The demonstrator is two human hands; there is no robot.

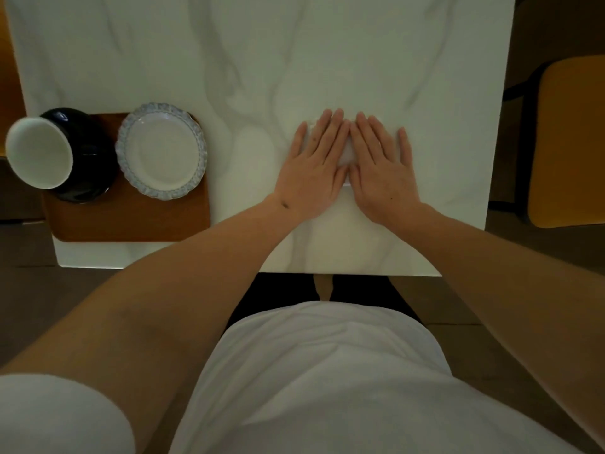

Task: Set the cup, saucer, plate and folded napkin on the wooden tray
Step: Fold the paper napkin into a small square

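A wooden tray lies at the table's near left corner. On it stands a cup, white inside and black outside, on a black saucer. Beside them on the tray sits a white plate with a ruffled blue-grey rim. My left hand and my right hand lie flat side by side, fingers straight, pressing a white napkin onto the marble table, right of the tray. The hands cover most of the napkin.
A yellow chair stands past the table's right edge. Another yellow edge shows at the far left. The table's near edge runs just below my wrists. The far half of the tabletop holds nothing.
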